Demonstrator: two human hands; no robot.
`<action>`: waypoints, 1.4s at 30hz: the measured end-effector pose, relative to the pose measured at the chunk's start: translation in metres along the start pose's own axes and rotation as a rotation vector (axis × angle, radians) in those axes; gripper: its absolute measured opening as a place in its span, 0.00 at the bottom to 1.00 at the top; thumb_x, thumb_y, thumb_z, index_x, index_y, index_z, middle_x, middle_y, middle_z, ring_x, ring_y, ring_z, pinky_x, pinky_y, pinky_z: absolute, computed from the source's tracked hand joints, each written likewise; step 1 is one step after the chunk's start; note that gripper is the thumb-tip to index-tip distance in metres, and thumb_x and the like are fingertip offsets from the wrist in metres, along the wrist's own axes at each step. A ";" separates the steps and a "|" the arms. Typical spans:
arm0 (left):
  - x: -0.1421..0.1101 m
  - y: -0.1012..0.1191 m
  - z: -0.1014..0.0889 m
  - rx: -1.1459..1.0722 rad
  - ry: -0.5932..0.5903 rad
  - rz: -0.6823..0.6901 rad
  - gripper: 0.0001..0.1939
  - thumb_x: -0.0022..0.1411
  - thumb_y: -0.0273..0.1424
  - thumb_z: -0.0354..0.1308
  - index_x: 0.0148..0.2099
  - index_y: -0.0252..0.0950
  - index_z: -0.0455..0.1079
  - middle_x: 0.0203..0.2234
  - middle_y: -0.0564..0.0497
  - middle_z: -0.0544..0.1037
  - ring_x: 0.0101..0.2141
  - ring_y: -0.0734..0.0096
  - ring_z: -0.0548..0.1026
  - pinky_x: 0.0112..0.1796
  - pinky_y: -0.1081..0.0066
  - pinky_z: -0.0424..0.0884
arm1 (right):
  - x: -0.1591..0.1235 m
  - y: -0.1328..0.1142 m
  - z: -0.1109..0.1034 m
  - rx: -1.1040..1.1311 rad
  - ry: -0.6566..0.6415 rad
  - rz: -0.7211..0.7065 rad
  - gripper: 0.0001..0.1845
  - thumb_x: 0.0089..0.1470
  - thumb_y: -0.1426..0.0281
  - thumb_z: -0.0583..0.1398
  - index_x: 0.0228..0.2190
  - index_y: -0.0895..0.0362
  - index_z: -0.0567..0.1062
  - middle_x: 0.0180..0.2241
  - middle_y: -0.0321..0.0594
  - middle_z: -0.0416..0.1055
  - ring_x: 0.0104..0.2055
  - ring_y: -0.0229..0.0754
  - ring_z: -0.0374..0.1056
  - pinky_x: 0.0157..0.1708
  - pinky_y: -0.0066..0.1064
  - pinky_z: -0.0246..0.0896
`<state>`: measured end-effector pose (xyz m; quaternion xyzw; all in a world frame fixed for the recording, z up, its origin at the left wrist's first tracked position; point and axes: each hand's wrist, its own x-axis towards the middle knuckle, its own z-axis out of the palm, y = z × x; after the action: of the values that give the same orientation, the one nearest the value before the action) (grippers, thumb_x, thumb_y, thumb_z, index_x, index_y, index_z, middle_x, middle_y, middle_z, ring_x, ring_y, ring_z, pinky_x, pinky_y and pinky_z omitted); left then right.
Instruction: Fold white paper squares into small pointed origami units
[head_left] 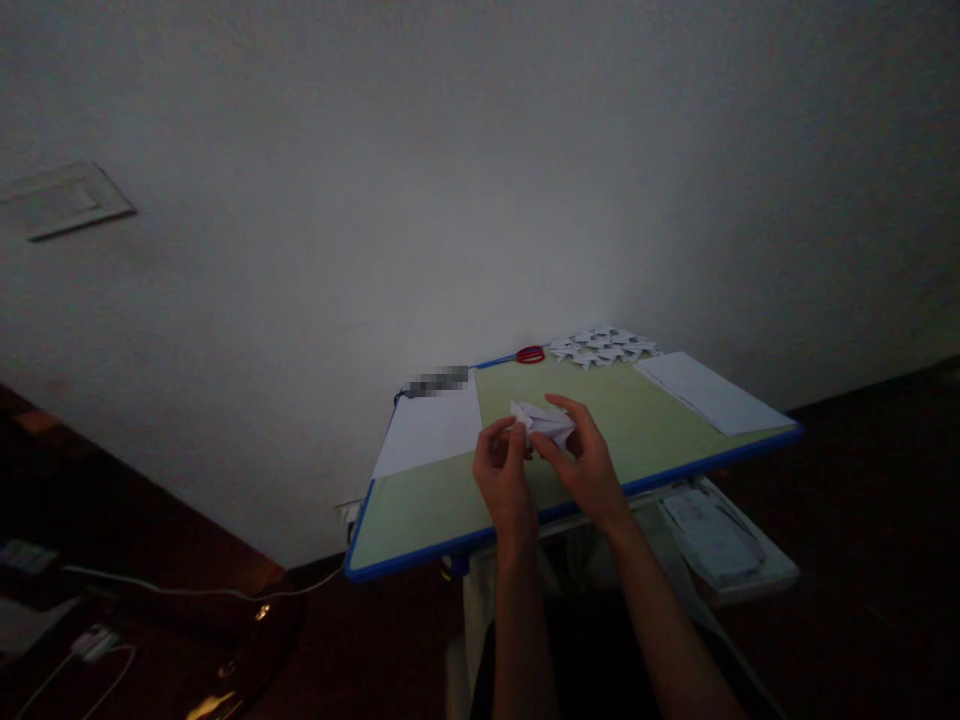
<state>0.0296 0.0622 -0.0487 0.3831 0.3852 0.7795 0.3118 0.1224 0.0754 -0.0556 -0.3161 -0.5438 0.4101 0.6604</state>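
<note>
A small piece of folded white paper is held up between my two hands, over the near part of the tabletop. My left hand pinches its left end between thumb and fingers. On the other side, my right hand grips the right end, thumb in front and fingers curled behind. The paper shows several sharp creases and points. Beyond my hands, a cluster of folded white paper pieces lies at the table's back edge, and red-handled scissors lie left of it.
The pale green table has a blue rim and stands against a grey wall. White sheets lie at the right, and a white sheet at the left. Below the right side sits an open drawer with papers. A white cable runs at lower left.
</note>
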 end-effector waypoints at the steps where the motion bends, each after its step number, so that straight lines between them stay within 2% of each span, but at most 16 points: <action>1: 0.000 0.000 0.000 0.008 -0.001 0.002 0.16 0.56 0.39 0.70 0.42 0.34 0.76 0.28 0.51 0.78 0.29 0.73 0.75 0.31 0.74 0.70 | 0.000 0.000 0.000 0.004 0.004 0.001 0.30 0.54 0.62 0.68 0.56 0.53 0.69 0.44 0.42 0.75 0.40 0.45 0.73 0.40 0.36 0.72; 12: -0.001 0.001 -0.002 0.047 -0.059 0.027 0.15 0.58 0.37 0.69 0.43 0.34 0.75 0.26 0.53 0.76 0.28 0.73 0.74 0.32 0.74 0.69 | 0.000 0.001 0.002 0.027 0.049 -0.008 0.28 0.54 0.60 0.68 0.54 0.53 0.71 0.44 0.43 0.77 0.41 0.46 0.75 0.41 0.37 0.72; 18: -0.002 0.001 -0.002 0.070 -0.105 0.049 0.17 0.56 0.37 0.71 0.45 0.36 0.75 0.25 0.54 0.76 0.27 0.73 0.75 0.32 0.74 0.70 | 0.000 -0.002 0.003 0.068 0.063 0.021 0.27 0.54 0.60 0.67 0.53 0.52 0.70 0.40 0.41 0.78 0.37 0.47 0.75 0.35 0.36 0.74; 23: -0.004 0.001 0.000 0.060 -0.046 0.060 0.18 0.60 0.38 0.68 0.49 0.36 0.72 0.29 0.52 0.78 0.30 0.71 0.77 0.33 0.73 0.73 | -0.001 -0.002 0.003 0.081 0.052 0.025 0.29 0.54 0.61 0.68 0.55 0.52 0.68 0.42 0.43 0.78 0.41 0.48 0.76 0.40 0.38 0.75; 28: -0.003 -0.002 -0.001 0.011 0.053 0.080 0.18 0.62 0.38 0.66 0.50 0.35 0.71 0.31 0.52 0.77 0.29 0.73 0.76 0.32 0.73 0.73 | -0.001 -0.001 0.001 0.031 -0.015 0.032 0.21 0.56 0.59 0.66 0.49 0.53 0.72 0.33 0.38 0.77 0.31 0.43 0.74 0.33 0.35 0.73; 31: -0.002 -0.003 -0.001 0.012 0.116 0.097 0.19 0.61 0.39 0.67 0.50 0.35 0.71 0.30 0.52 0.77 0.29 0.73 0.76 0.32 0.74 0.72 | 0.000 0.000 0.000 -0.020 -0.013 0.006 0.19 0.56 0.59 0.66 0.47 0.54 0.73 0.34 0.38 0.77 0.30 0.41 0.73 0.34 0.34 0.72; 35: -0.002 -0.003 0.000 -0.012 0.152 0.087 0.20 0.59 0.40 0.68 0.50 0.35 0.71 0.30 0.52 0.77 0.29 0.73 0.76 0.32 0.74 0.71 | 0.000 -0.001 0.000 -0.021 -0.031 0.014 0.19 0.55 0.58 0.67 0.44 0.53 0.72 0.35 0.39 0.79 0.30 0.42 0.75 0.33 0.34 0.72; 39: -0.001 -0.002 0.000 -0.027 0.141 0.053 0.19 0.58 0.39 0.68 0.48 0.35 0.72 0.30 0.52 0.77 0.28 0.73 0.76 0.32 0.73 0.71 | -0.002 -0.004 0.002 0.015 -0.087 0.049 0.19 0.55 0.56 0.67 0.41 0.52 0.69 0.30 0.38 0.80 0.28 0.43 0.77 0.30 0.33 0.72; 42: 0.000 -0.003 -0.001 -0.050 0.204 0.049 0.20 0.58 0.39 0.68 0.49 0.36 0.73 0.30 0.53 0.76 0.30 0.73 0.76 0.33 0.73 0.71 | -0.005 -0.007 0.002 -0.032 -0.100 0.069 0.19 0.57 0.56 0.66 0.44 0.52 0.69 0.23 0.33 0.77 0.22 0.41 0.73 0.25 0.30 0.67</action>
<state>0.0296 0.0633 -0.0517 0.3031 0.3861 0.8312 0.2612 0.1213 0.0682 -0.0517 -0.3244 -0.5715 0.4390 0.6127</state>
